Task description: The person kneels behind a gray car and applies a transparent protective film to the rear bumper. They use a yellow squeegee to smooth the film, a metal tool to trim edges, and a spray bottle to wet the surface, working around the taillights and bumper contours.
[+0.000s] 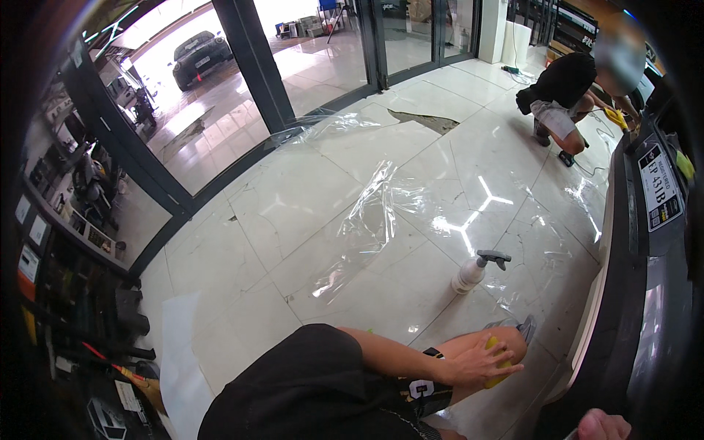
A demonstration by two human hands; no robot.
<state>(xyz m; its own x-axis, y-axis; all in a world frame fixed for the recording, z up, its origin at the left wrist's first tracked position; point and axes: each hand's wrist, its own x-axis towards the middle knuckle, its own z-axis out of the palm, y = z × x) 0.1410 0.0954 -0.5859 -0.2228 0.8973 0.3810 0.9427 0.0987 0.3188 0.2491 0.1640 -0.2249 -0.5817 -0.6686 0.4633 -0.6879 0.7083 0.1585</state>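
Fingers curled and thumb wrapped over, my left hand [477, 364] has closed on a yellow pad [499, 372], its edges showing past my fingers. The pad is just over my bent knee [513, 342]; whether it touches the skin I cannot tell. My left arm [396, 357] reaches across from the shoulder to the right, nearly level, the back of the hand uppermost. Of my right hand [604, 426] only a bit shows at the lower edge, beside the bumper [587, 330]; how far it is open, or what it holds, I cannot tell.

Beyond my knee a spray bottle [468, 279] stands upright on the tiles [352, 315], white with a grey trigger. Clear film [374, 213] lies crumpled farther off. At the bumper's far end a co-worker [561, 84] crouches, reaching toward a yellow cloth [614, 116]. Past the glass doors [275, 59] stands a dark car [202, 57].
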